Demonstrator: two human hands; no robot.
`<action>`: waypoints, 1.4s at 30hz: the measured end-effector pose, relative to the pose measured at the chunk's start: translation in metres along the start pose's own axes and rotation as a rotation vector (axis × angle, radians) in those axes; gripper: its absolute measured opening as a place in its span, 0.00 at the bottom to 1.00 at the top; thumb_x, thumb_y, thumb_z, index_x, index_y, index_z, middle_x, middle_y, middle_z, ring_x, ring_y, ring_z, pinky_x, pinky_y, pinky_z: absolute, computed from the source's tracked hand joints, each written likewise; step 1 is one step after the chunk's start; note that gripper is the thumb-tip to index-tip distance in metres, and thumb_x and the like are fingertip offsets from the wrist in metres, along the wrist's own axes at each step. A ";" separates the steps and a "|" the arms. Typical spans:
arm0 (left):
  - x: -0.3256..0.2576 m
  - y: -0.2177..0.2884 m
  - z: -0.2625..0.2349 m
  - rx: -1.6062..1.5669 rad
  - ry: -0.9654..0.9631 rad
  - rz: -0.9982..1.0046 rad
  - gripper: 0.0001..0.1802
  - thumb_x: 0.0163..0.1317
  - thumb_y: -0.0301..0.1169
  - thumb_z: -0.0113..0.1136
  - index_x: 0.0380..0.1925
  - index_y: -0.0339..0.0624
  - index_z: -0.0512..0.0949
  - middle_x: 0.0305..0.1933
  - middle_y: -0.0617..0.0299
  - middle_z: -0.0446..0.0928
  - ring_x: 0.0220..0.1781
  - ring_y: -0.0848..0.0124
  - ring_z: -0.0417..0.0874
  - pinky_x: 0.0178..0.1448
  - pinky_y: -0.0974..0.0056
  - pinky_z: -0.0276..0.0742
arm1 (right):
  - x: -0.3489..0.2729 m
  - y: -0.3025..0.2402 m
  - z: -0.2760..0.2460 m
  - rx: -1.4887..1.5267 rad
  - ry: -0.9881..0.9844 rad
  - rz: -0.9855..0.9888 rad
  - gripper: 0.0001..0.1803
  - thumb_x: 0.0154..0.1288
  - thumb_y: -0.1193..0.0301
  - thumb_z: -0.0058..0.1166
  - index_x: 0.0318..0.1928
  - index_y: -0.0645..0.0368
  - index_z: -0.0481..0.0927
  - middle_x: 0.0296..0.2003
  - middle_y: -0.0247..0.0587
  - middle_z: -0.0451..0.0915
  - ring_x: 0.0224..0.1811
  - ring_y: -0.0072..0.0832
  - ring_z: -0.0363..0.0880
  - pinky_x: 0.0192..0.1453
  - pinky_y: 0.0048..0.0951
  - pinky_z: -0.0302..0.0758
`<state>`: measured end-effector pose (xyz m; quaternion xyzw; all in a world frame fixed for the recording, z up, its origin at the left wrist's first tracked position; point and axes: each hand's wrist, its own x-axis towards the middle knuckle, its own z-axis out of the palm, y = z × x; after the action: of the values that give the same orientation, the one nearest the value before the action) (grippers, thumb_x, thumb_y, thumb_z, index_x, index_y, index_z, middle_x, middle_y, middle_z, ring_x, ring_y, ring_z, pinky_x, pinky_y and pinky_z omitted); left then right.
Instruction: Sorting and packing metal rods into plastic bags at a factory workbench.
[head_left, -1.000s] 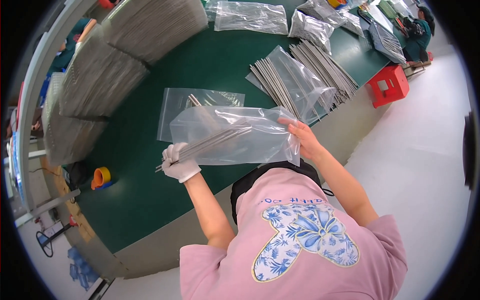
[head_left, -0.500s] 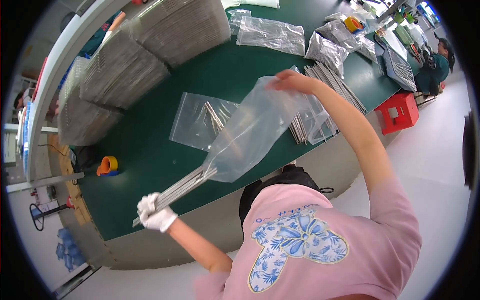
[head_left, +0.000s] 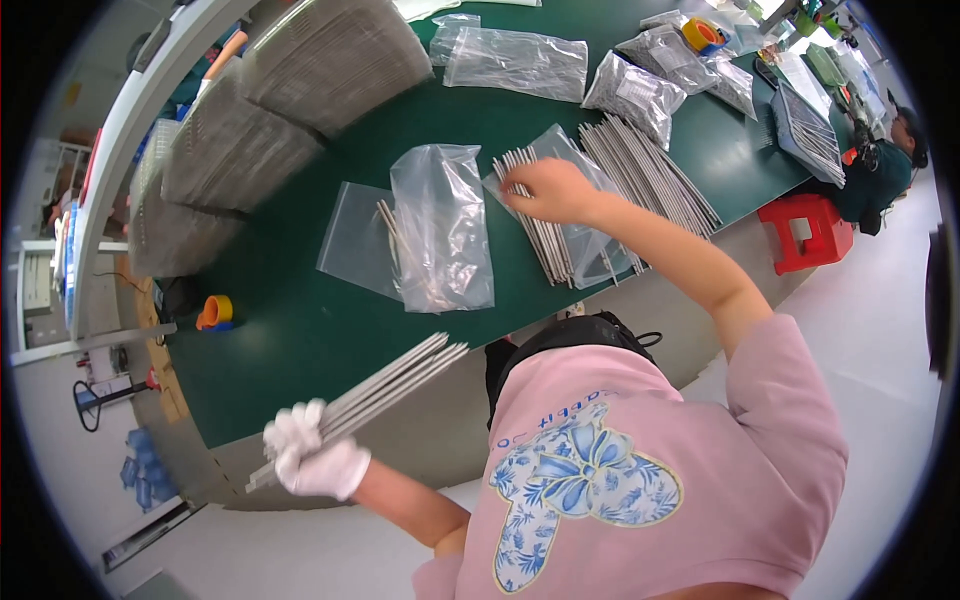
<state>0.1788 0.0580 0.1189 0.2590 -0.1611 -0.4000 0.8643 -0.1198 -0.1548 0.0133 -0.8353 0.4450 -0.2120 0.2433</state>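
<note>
My left hand [head_left: 312, 455], in a white glove, is closed around a bundle of thin grey metal rods [head_left: 395, 380], held at a slant by the table's front edge. My bare right hand [head_left: 548, 190] is over the upper part of a smaller group of metal rods [head_left: 545, 245] on the table, its fingers curled in against them. A clear plastic bag [head_left: 445, 225] lies to the left of that hand, overlapping a flatter clear bag [head_left: 350, 240] with a few rods on it. Another clear plastic sheet or bag [head_left: 590, 240] lies under and beside the rods at my right hand.
A larger row of metal rods [head_left: 650, 170] lies to the right on the green table [head_left: 270, 350]. Stacked grey trays [head_left: 335, 65] stand at the back left, near a yellow tape roll [head_left: 214, 312]. Filled bags [head_left: 635, 98] are at the back, a red stool [head_left: 800, 232] and a person at right.
My right hand has let go of the clear bag, now lying on the table, and moved down to the rods. My left hand still holds its bundle, slightly lower.
</note>
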 end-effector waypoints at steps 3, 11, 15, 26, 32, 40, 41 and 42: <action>-0.003 -0.073 0.028 -0.063 -0.047 -0.176 0.09 0.28 0.17 0.38 0.13 0.44 0.59 0.14 0.65 0.51 0.17 0.72 0.53 0.24 0.70 0.53 | -0.062 0.021 -0.018 0.068 -0.014 0.218 0.10 0.53 0.63 0.50 0.32 0.54 0.79 0.23 0.43 0.76 0.26 0.39 0.75 0.29 0.35 0.69; -0.029 -0.219 0.011 0.607 -0.521 -0.053 0.05 0.40 0.18 0.47 0.19 0.38 0.66 0.20 0.65 0.66 0.20 0.77 0.67 0.26 0.73 0.64 | -0.173 0.038 -0.054 0.103 0.069 0.547 0.10 0.59 0.66 0.40 0.35 0.57 0.73 0.26 0.47 0.75 0.31 0.41 0.74 0.35 0.37 0.68; -0.032 -0.228 0.012 0.711 -0.646 -0.073 0.09 0.40 0.14 0.49 0.19 0.39 0.65 0.20 0.66 0.65 0.20 0.79 0.65 0.25 0.74 0.63 | -0.190 0.010 -0.051 0.183 0.106 0.666 0.08 0.59 0.70 0.42 0.34 0.58 0.74 0.25 0.45 0.73 0.31 0.38 0.73 0.35 0.34 0.68; -0.028 -0.232 0.005 0.854 -0.745 -0.095 0.06 0.53 0.20 0.58 0.27 0.40 0.70 0.25 0.68 0.71 0.26 0.81 0.72 0.32 0.75 0.68 | -0.133 -0.058 -0.036 0.219 0.336 0.093 0.07 0.49 0.81 0.55 0.31 0.62 0.79 0.27 0.40 0.76 0.28 0.32 0.75 0.32 0.26 0.71; -0.024 -0.230 0.006 0.788 -0.662 -0.102 0.06 0.51 0.24 0.62 0.30 0.40 0.76 0.28 0.61 0.76 0.28 0.74 0.77 0.34 0.71 0.72 | -0.086 -0.074 -0.038 0.221 0.360 -0.058 0.04 0.52 0.76 0.55 0.31 0.60 0.78 0.26 0.40 0.78 0.25 0.34 0.76 0.29 0.29 0.71; -0.033 -0.221 0.003 0.848 -0.638 0.023 0.10 0.47 0.23 0.65 0.32 0.39 0.76 0.28 0.60 0.79 0.28 0.71 0.80 0.33 0.71 0.74 | -0.064 -0.080 -0.037 0.160 0.253 -0.177 0.04 0.53 0.78 0.53 0.31 0.60 0.77 0.27 0.39 0.79 0.28 0.32 0.79 0.31 0.25 0.72; -0.034 -0.220 0.004 0.860 -0.661 0.009 0.11 0.47 0.23 0.65 0.32 0.39 0.76 0.28 0.60 0.79 0.27 0.71 0.80 0.33 0.70 0.75 | -0.064 -0.079 -0.036 0.165 0.253 -0.199 0.04 0.53 0.78 0.53 0.31 0.60 0.77 0.27 0.39 0.79 0.27 0.32 0.79 0.31 0.26 0.72; -0.035 -0.219 0.006 0.858 -0.653 0.005 0.11 0.47 0.23 0.65 0.32 0.39 0.76 0.28 0.60 0.79 0.27 0.71 0.80 0.33 0.70 0.75 | -0.064 -0.077 -0.036 0.170 0.254 -0.220 0.04 0.53 0.78 0.53 0.31 0.60 0.77 0.27 0.39 0.79 0.27 0.33 0.78 0.31 0.26 0.72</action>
<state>0.0205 -0.0368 -0.0051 0.4506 -0.5709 -0.3560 0.5868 -0.1238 -0.0706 0.0787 -0.8220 0.3584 -0.3779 0.2304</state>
